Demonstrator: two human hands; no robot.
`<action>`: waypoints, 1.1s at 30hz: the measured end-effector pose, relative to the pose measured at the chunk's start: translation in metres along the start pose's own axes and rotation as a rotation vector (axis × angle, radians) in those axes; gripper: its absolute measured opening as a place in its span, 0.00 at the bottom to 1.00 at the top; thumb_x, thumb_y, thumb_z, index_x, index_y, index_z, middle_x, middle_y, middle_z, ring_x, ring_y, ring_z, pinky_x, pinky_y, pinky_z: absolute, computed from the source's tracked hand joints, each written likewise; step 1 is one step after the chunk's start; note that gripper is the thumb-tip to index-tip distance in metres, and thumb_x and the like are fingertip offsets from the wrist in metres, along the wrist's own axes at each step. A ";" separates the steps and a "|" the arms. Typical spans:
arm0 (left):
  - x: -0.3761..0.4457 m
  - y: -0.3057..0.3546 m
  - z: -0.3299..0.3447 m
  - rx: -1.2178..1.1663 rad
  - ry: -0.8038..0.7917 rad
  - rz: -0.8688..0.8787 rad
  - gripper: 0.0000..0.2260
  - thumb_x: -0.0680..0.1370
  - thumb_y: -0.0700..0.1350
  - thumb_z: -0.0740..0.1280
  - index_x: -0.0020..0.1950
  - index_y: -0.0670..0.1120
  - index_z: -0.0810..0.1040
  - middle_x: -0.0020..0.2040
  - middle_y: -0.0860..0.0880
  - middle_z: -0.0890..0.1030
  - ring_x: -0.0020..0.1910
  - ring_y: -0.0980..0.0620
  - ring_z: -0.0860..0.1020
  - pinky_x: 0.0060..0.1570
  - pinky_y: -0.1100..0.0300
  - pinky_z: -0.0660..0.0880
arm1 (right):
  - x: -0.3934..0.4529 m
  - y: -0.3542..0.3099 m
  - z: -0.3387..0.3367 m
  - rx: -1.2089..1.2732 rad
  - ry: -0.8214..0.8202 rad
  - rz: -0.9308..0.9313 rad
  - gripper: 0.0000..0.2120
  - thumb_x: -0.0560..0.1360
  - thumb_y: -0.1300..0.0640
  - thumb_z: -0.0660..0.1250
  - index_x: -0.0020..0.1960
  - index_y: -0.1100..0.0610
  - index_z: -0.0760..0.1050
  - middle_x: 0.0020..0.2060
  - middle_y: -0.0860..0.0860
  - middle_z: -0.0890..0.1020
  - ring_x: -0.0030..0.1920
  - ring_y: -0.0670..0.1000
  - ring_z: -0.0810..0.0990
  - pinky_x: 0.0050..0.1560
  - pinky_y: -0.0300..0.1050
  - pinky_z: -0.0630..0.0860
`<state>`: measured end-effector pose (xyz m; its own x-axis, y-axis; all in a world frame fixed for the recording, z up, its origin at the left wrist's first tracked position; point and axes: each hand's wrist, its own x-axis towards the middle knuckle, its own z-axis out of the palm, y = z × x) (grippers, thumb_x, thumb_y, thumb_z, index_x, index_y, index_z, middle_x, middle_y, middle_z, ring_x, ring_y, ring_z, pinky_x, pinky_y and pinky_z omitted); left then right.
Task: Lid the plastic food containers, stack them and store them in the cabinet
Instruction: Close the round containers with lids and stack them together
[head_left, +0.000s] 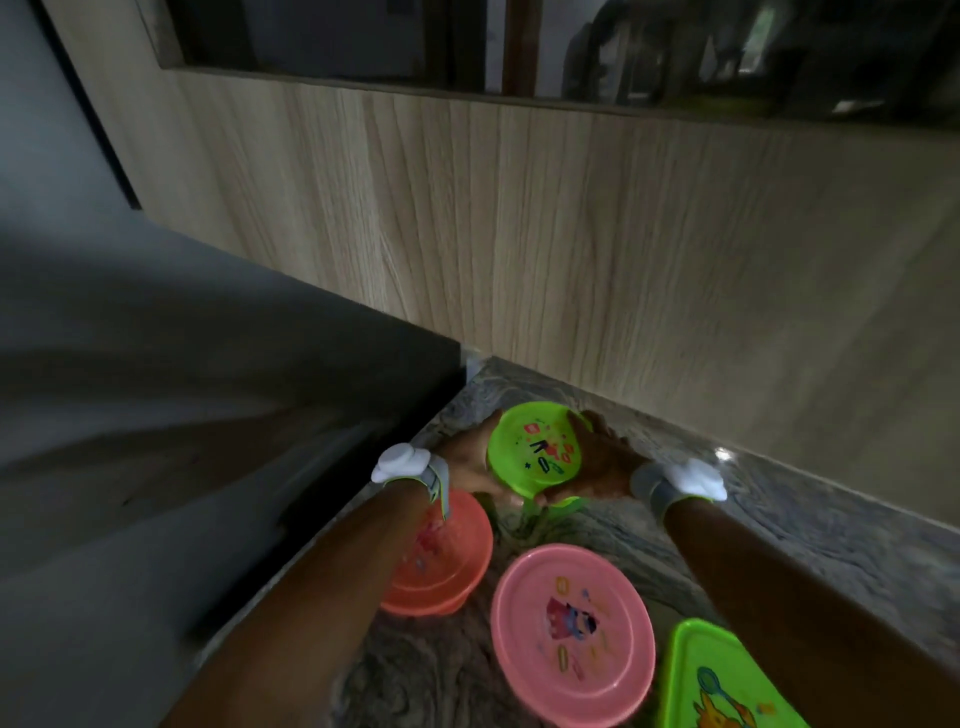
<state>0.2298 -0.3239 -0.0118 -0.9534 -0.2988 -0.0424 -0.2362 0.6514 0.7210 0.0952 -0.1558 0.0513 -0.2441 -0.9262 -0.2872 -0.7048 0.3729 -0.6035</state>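
Clasping the green round container (535, 451) between left hand (465, 462) and right hand (602, 462) — both closed on its rim. Sits centred between them on the bench (779, 519), pink container (571, 631) nearer.

The green lid (537, 449), pink lid (571, 631) and orange container (441, 556) look like smooth, slightly glossy plastic with printed pictures. The worktop (753, 519) is polished, veined stone, and the wall panel (571, 234) matt wood grain.
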 end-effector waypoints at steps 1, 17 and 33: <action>-0.008 0.009 0.001 -0.007 -0.008 -0.034 0.50 0.63 0.54 0.80 0.76 0.35 0.62 0.73 0.37 0.70 0.73 0.38 0.69 0.72 0.47 0.67 | -0.003 0.002 0.002 -0.019 0.023 0.036 0.76 0.38 0.26 0.73 0.77 0.62 0.57 0.74 0.63 0.63 0.58 0.41 0.63 0.33 0.11 0.59; -0.137 0.058 0.056 0.082 0.145 -0.039 0.49 0.59 0.69 0.79 0.75 0.59 0.61 0.64 0.53 0.80 0.63 0.51 0.79 0.64 0.50 0.76 | -0.120 -0.002 0.051 -0.345 0.124 0.170 0.73 0.44 0.18 0.67 0.79 0.49 0.45 0.77 0.53 0.52 0.76 0.59 0.55 0.76 0.56 0.57; -0.180 0.065 0.078 0.119 0.047 -0.037 0.53 0.62 0.67 0.78 0.79 0.57 0.53 0.73 0.54 0.73 0.68 0.55 0.74 0.65 0.59 0.72 | -0.159 -0.006 0.080 -0.356 0.055 0.213 0.68 0.55 0.19 0.65 0.80 0.49 0.36 0.79 0.52 0.40 0.79 0.60 0.43 0.75 0.65 0.43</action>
<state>0.3709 -0.1735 -0.0112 -0.9345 -0.3544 -0.0333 -0.2943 0.7164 0.6325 0.1916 -0.0061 0.0410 -0.4380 -0.8355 -0.3319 -0.8186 0.5233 -0.2369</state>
